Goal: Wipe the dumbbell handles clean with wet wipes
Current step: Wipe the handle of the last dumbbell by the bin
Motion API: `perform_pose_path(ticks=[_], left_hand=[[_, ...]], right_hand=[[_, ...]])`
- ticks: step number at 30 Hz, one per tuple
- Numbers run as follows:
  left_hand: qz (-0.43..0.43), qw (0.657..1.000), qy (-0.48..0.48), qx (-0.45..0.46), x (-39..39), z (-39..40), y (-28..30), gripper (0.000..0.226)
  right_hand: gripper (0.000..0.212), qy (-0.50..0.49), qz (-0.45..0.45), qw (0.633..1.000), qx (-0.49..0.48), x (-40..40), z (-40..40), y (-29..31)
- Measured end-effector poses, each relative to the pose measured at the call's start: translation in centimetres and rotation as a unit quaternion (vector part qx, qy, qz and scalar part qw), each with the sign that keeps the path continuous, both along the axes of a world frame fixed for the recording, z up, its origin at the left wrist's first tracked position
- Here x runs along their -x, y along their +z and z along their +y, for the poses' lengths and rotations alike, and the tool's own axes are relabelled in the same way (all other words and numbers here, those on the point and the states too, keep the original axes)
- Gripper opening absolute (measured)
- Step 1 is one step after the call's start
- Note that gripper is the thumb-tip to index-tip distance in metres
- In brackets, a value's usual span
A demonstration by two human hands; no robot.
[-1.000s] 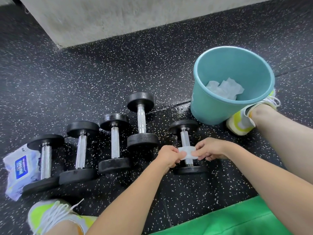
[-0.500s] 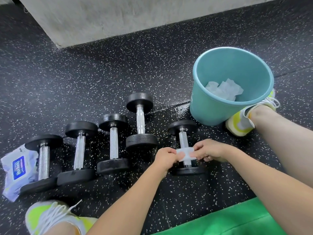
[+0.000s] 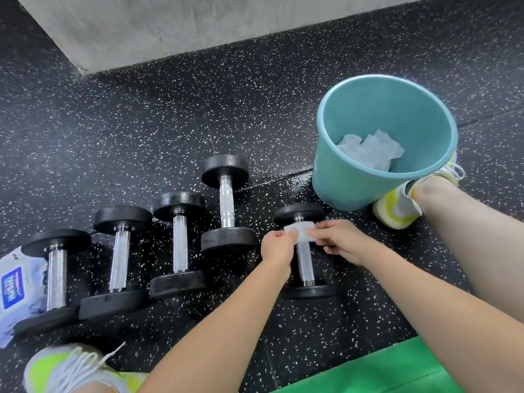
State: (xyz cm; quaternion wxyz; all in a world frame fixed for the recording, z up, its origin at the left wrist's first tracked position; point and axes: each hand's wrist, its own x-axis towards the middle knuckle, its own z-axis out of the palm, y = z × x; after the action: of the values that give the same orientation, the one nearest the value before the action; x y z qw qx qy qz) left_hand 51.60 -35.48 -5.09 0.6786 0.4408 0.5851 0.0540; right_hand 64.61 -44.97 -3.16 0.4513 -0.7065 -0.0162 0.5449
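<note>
Forearms reach in from the near edge, and I have both hands on the job: my left hand (image 3: 276, 248) and right hand (image 3: 338, 241) each pinch one end of a folded wet wipe (image 3: 300, 232), fingers curled tight on it, with the wipe draped over the far end of the handle of the dumbbell (image 3: 303, 251). That dumbbell lies on the speckled floor (image 3: 170, 123), apart from the others, just in front of the teal bucket (image 3: 354, 182). The wipe is soft, limp and likely slick, so I judge it best held taut by its ends. The dumbbell looks heavy and rigid enough to stay put. Its handle is bright, knurled metal between black round heads. To the left, four more dumbbells (image 3: 180, 242) lie in a row, with the wipes packet (image 3: 14, 287) beside the leftmost. Crumpled used wipes (image 3: 371, 151) sit inside the bucket.
</note>
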Motion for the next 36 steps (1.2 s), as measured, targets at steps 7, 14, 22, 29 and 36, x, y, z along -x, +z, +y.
perform_pose_path(ticks=[7, 14, 22, 29, 36], left_hand=[[0.003, 1.000, 0.017, 0.011, -0.6, 1.1, -0.1, 0.022], [-0.018, 0.999, -0.027, 0.021, 0.6, 0.8, 0.3, 0.017], [-0.005, 0.991, -0.116, 0.066, 3.4, 0.1, 0.3, 0.024], [0.019, 0.967, -0.251, 0.034, 5.0, -0.1, 1.0, 0.024], [0.016, 0.952, -0.305, -0.007, 5.8, -0.6, 1.2, 0.023]], right_hand=[[0.023, -0.064, 0.023, 0.998, -0.001, 0.4, 1.3, -0.2], [0.026, 0.047, -0.004, 0.998, 0.043, -0.5, 0.6, 0.5], [0.019, 0.205, 0.019, 0.975, 0.080, -0.3, -1.4, 1.5], [0.032, 0.318, 0.010, 0.940, 0.125, -0.2, -2.3, 1.7], [0.016, 0.375, -0.003, 0.917, 0.134, 0.5, -3.0, 1.5]])
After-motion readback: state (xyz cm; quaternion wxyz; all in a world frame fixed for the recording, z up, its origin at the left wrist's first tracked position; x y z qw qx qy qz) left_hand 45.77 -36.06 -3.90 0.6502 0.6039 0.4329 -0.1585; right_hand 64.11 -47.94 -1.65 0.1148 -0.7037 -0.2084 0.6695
